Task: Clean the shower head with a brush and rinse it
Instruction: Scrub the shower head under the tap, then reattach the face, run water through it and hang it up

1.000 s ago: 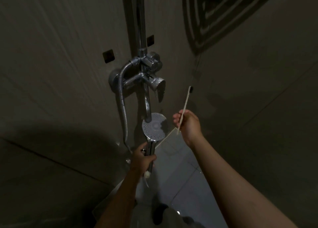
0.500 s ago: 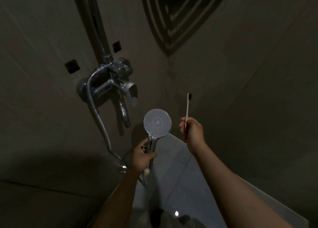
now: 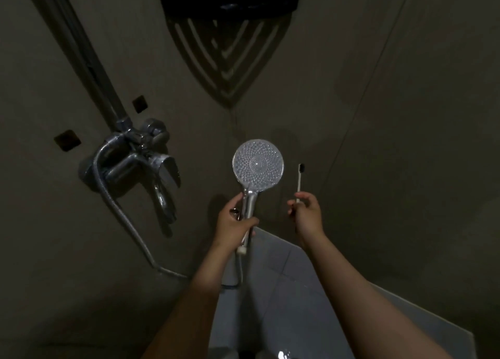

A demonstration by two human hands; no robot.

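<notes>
Shower head: round, its nozzle face turned to the camera, held up before the dim corner of the walls, well to the right of the tap.
Left hand: fingers and thumb wrapped around the chrome handle below the round face; a firm grip.
Brush: thin pale stick with dark bristles at the top, upright, just beside the shower head and not touching it.
Right hand: pinches the lower end of the brush with curled fingers.
Hose: runs from the tap down and across to the handle.
Tap: chrome mixer on the left wall.
Corner shelf: black, high in the corner, two white containers on it.
</notes>
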